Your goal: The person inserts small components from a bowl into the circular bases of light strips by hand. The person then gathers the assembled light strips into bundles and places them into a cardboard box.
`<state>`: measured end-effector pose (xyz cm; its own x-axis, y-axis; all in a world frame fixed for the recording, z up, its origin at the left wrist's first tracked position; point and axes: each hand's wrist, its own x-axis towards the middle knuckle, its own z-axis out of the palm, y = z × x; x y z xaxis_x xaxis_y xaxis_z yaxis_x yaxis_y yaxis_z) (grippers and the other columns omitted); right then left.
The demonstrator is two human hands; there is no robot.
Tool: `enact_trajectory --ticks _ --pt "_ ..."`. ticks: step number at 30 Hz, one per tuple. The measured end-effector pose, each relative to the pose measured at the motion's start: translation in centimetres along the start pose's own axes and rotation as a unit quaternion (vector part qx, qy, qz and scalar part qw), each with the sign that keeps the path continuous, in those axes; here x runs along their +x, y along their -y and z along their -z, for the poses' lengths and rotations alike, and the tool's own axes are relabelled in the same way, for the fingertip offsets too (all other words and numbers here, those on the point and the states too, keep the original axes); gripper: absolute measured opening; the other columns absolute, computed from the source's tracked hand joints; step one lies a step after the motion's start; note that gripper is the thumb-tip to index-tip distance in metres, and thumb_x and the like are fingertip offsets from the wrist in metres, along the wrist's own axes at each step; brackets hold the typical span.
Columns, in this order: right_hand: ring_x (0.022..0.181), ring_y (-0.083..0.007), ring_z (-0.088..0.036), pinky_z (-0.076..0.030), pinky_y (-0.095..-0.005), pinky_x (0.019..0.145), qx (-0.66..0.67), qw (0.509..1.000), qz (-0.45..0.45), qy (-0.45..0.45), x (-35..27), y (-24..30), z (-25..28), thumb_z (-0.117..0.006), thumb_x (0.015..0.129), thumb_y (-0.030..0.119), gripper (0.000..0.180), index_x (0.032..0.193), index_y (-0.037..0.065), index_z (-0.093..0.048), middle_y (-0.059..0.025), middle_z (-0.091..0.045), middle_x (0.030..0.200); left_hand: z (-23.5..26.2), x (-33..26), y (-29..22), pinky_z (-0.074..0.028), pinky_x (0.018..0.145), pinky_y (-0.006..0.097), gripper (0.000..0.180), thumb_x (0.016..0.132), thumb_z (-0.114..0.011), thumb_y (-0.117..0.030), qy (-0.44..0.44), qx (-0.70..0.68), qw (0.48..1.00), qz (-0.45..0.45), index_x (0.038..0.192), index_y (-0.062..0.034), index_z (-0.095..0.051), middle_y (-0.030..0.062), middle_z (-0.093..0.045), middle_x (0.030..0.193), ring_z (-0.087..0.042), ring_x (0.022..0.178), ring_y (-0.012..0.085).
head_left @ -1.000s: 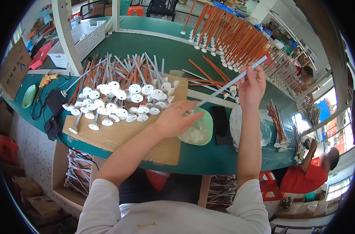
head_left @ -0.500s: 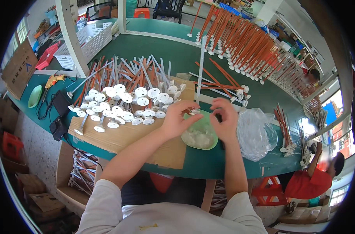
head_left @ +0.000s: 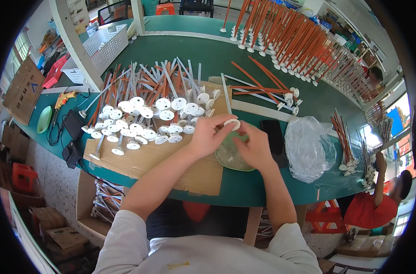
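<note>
My left hand (head_left: 210, 138) is closed on a pale flat strip with a white round disc (head_left: 232, 123) at its near end. The strip (head_left: 226, 93) points away across the table, and the disc's face is turned up. My right hand (head_left: 255, 148) is over a light green bowl (head_left: 233, 168) with whitish, translucent contents. Its fingers are curled and drawn together; whatever they hold is hidden. To the left, a heap of similar strips with white discs (head_left: 139, 132) lies partly on a flat piece of cardboard (head_left: 194, 178).
A black phone (head_left: 274, 139) and a clear plastic bag (head_left: 308, 150) lie to the right. Orange and pale strips (head_left: 263, 89) lie beyond. Rows of orange strips (head_left: 281, 41) stand on discs at the far right. A glue gun (head_left: 64, 98) rests at the left. A person in red (head_left: 371, 208) works at right.
My right hand has moved left and down over the bowl. The disc in my left hand now shows its face, its strip has swung left, and the phone has come into sight.
</note>
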<state>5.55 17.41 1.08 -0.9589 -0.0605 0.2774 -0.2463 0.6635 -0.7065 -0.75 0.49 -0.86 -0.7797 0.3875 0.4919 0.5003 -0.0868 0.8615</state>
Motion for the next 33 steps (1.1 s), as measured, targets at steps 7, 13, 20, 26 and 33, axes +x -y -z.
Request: enact_trajectory --ticks 7,13,20,26,33 --pt "0.097 -0.0357 -0.06 -0.049 -0.0435 0.084 -0.074 0.984 0.099 0.129 -0.8 -0.2 -0.7 -0.071 0.079 0.017 0.019 0.094 0.006 -0.069 -0.0159 -0.064 0.105 -0.2 -0.2 0.1 -0.053 0.061 0.027 0.021 0.089 -0.067 -0.013 -0.016 0.019 1.0 0.009 0.107 -0.0011 -0.069 0.0134 -0.071 0.082 -0.068 0.065 0.015" --pt "0.082 -0.0331 -0.064 -0.052 -0.0411 0.074 -0.023 0.988 0.107 0.113 -0.8 -0.6 -0.9 -0.07 0.077 0.009 0.013 0.09 0.007 -0.07 -0.0132 -0.067 0.092 -0.2 0.0 -0.4 -0.05 0.058 0.024 0.023 0.088 -0.068 -0.012 0.003 0.072 0.997 0.0 0.108 -0.0005 -0.068 0.009 -0.07 0.08 -0.062 0.064 0.0099" --pt "0.066 -0.0274 -0.067 -0.053 -0.0332 0.061 -0.004 0.996 0.078 -0.047 -0.6 0.3 -1.1 -0.073 0.077 0.008 0.013 0.089 0.005 -0.07 -0.0111 -0.07 0.081 -0.2 -0.1 0.1 -0.053 0.062 0.027 0.03 0.085 -0.069 -0.009 -0.014 -0.013 1.0 0.017 0.113 -0.0019 -0.064 0.0105 -0.07 0.083 -0.067 0.067 0.0146" --pt "0.073 -0.0128 -0.069 -0.054 -0.0252 0.066 0.044 0.992 0.071 -0.096 -0.4 0.7 -0.9 -0.072 0.079 -0.001 0.012 0.09 -0.002 -0.07 -0.0095 -0.072 0.081 -0.2 -0.1 0.1 -0.052 0.063 0.026 0.034 0.083 -0.07 -0.006 -0.01 -0.034 0.999 0.001 0.116 -0.0026 -0.062 0.0096 -0.07 0.085 -0.068 0.07 0.0144" --pt "0.074 -0.0092 -0.067 -0.052 -0.0226 0.066 0.091 0.983 0.025 -0.156 -0.3 0.1 -1.2 -0.071 0.081 -0.002 0.015 0.095 -0.002 -0.068 -0.0075 -0.072 0.082 -0.6 -0.3 0.4 -0.051 0.067 0.026 0.052 0.079 -0.071 -0.001 -0.017 -0.099 0.995 -0.011 0.128 -0.0032 -0.053 0.0091 -0.068 0.091 -0.07 0.083 0.0154"
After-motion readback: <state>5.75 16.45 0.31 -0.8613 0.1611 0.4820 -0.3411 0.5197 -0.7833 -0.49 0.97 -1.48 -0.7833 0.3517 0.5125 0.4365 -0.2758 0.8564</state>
